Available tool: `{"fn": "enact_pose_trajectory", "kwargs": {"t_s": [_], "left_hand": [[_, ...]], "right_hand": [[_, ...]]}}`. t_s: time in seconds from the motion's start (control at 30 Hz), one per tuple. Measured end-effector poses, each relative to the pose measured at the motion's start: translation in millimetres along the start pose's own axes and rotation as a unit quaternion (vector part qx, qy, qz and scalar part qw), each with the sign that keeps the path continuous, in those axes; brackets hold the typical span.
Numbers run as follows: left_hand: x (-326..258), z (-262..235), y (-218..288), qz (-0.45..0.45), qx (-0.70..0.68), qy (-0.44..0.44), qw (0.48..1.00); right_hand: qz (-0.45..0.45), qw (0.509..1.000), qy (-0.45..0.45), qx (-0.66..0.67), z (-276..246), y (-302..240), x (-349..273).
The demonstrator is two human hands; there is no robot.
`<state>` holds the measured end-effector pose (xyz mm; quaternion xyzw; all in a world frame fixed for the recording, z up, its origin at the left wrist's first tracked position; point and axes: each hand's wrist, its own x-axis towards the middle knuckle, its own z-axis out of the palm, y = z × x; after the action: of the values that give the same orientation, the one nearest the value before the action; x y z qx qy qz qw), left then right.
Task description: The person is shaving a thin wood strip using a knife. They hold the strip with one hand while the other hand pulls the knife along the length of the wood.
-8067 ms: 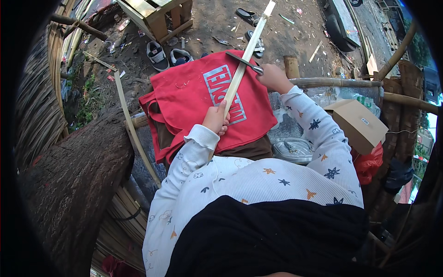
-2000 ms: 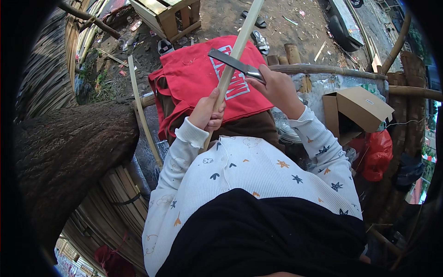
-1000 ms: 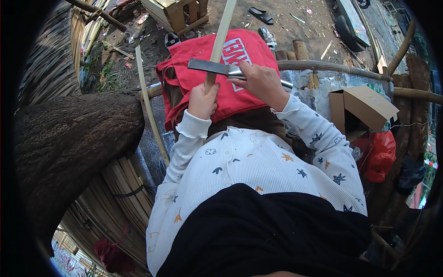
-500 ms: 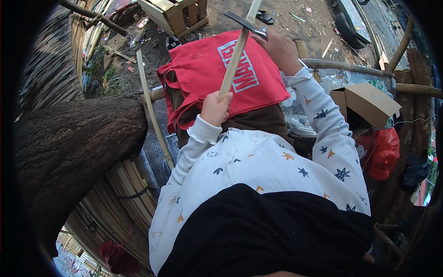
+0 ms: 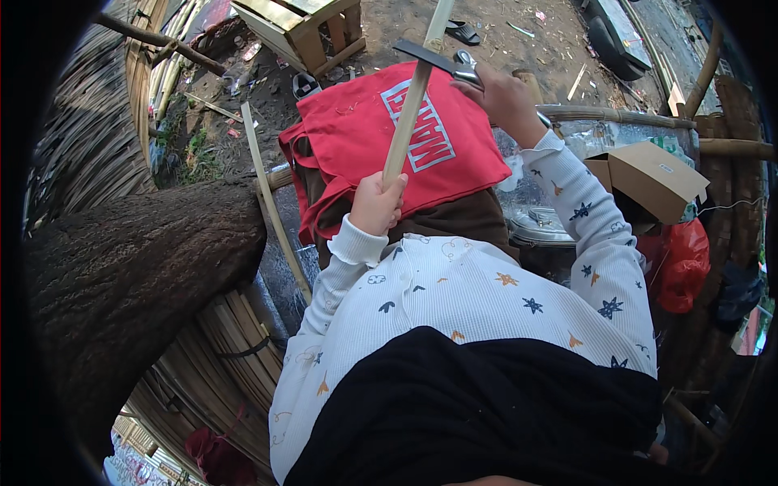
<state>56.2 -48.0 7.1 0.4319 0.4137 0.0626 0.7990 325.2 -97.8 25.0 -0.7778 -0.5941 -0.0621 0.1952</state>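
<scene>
My left hand [image 5: 378, 204] is closed round the lower end of a long, pale bamboo strip [image 5: 410, 121], which slants up and away from me over my lap. In my right hand [image 5: 512, 104] is a knife [image 5: 426, 56] with a dark flat blade and a shiny metal handle. Its blade lies across the strip, well above my left hand. Under both hands a red tote bag [image 5: 340, 113] with a pale printed panel is spread over my lap, its straps hanging to the left. The strip's far end runs out of the picture.
Another bamboo strip [image 5: 275, 202] leans at my left, beside a thick dark trunk [image 5: 146, 251] and bundled strips [image 5: 235, 332]. Ahead are a wooden crate [image 5: 332, 36] and a sandal [image 5: 463, 33]. At right stand a cardboard box [image 5: 655, 180] and a red plastic bag [image 5: 686, 267].
Both hands and the knife sit slightly nearer to me, the blade still across the strip. The whole view has shifted a little too. Each hand keeps its hold.
</scene>
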Motion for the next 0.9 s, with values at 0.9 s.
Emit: {"fn": "enact_pose_trajectory", "kwargs": {"t_s": [0.9], "left_hand": [[24, -40, 7, -0.084, -0.148, -0.182, 0.969]], "right_hand": [[-0.041, 0.97, -0.171, 0.165, -27, -91, -34]]}}
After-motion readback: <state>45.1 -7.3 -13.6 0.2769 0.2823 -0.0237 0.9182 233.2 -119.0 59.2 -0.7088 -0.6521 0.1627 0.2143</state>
